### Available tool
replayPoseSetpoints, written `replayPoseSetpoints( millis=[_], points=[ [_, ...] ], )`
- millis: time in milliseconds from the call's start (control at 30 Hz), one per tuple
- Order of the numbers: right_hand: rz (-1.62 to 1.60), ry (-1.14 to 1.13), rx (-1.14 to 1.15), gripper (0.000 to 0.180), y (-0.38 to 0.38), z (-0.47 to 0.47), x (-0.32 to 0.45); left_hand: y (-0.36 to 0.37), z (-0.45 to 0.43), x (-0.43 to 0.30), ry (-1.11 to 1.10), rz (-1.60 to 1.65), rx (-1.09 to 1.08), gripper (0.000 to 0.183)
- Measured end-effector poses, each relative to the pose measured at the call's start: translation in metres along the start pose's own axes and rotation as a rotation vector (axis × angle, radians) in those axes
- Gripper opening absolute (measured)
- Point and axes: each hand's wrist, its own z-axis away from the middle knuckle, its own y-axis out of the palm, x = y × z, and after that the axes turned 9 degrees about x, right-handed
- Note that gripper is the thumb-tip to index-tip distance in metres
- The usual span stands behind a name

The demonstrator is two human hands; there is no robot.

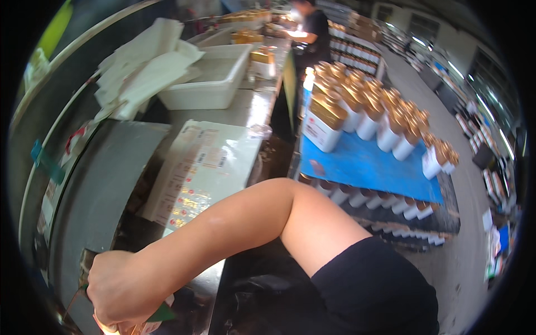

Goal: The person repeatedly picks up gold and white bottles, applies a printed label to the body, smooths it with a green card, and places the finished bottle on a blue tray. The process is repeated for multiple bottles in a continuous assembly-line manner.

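Observation:
My right hand [121, 287] is at the lower left, its fingers curled and mostly hidden behind its back. A green flat piece [162, 313] sticks out from under it, and a bit of green also shows at its far side. Partly covered below the hand is an item with white and red printing [151, 327], cut off by the picture's lower rim. My left hand is out of view. Beyond my forearm, sheets of printed labels [209, 163] with gold and red marks lie on the metal bench [259, 104].
A white plastic tub [205, 94] and crumpled pale sheets [144, 63] stand farther along the bench. At right, gold-and-white bottles [324, 121] stand on a blue sheet [360, 163] over a lower layer of bottles. A person in dark clothes [316, 31] works at the far end.

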Motion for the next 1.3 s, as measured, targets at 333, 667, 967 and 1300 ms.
replayPoseSetpoints(
  millis=[333,667,967,1300],
  points=[
    [-0.014,0.990,-0.426,0.032,-0.120,0.245,0.098,0.041,0.035,-0.039,-0.128,-0.086,0.310,0.053],
    [-0.678,0.652,-0.286,0.029,-0.086,0.160,0.035,0.026,0.066,-0.014,0.240,-0.822,0.533,0.092],
    [-0.907,0.144,0.231,0.034,-0.003,-0.043,-0.058,-0.005,0.059,0.019,-0.039,-0.506,-0.020,0.063],
    [-0.706,0.204,-0.343,0.025,0.029,-0.076,-0.129,-0.052,0.041,0.061,-0.210,-0.572,-0.293,0.102]
  ],
)
